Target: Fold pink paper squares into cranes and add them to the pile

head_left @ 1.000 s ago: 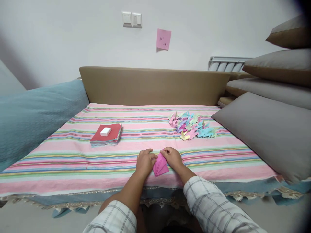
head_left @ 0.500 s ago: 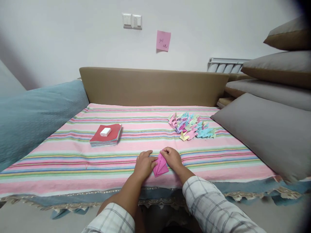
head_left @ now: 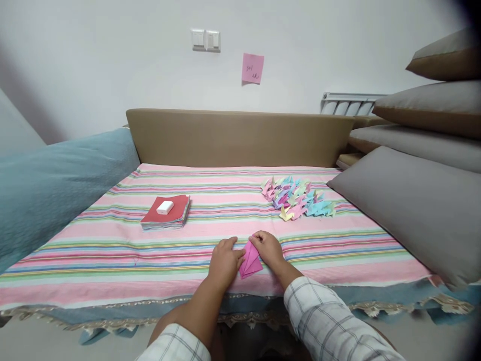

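A folded sheet of bright pink origami paper lies on the striped cloth close to its front edge, with flaps and creases showing. My left hand is at its left side; the thumb presses on the paper's edge and the other fingers bend over the cloth. At the upper corner, my right hand pinches the paper between thumb and fingers. Both hands hide parts of the paper's outline. Farther back on the right sits a cluster of folded paper cranes in pink, blue, yellow, green and purple.
To the left stands a stack of coloured paper, red on top, with a small white box on it. A brown backrest runs along the back. Grey cushions pile up at right; a blue-covered armrest borders the left.
The view has tilted up slightly, so everything appears a little lower. Both hands stay on the pink paper, with hardly any change in its folds.
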A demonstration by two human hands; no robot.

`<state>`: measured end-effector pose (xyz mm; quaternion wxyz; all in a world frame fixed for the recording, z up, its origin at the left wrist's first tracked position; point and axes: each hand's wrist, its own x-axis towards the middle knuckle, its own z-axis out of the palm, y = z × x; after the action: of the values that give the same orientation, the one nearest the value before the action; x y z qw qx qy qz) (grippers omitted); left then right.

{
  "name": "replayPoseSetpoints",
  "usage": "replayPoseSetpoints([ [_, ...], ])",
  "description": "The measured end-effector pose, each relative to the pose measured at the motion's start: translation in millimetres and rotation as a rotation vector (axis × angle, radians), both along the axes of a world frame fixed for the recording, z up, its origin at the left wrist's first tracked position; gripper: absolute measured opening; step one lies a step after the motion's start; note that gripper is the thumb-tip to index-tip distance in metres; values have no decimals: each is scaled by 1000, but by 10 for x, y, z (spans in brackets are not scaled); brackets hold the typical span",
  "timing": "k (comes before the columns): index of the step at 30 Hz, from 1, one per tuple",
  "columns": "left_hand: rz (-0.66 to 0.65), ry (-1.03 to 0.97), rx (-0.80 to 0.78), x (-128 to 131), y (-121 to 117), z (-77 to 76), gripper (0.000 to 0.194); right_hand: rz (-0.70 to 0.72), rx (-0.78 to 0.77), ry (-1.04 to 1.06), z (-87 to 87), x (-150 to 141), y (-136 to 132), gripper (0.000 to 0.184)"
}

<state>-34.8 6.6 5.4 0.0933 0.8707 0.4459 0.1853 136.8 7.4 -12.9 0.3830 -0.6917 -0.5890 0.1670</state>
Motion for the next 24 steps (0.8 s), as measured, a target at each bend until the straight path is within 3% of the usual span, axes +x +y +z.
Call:
replayPoseSetpoints([
  [11,4,102,-6,50,-47,45,19,-1,8,-15,-23,0,6,23],
  [19,17,-146,-27,55,-185,115,25,-12,8,12,-15,7,6,24],
  [24,-11,-28,-20,111,-292,104,24,-26,32,111,-28,25,5,26],
])
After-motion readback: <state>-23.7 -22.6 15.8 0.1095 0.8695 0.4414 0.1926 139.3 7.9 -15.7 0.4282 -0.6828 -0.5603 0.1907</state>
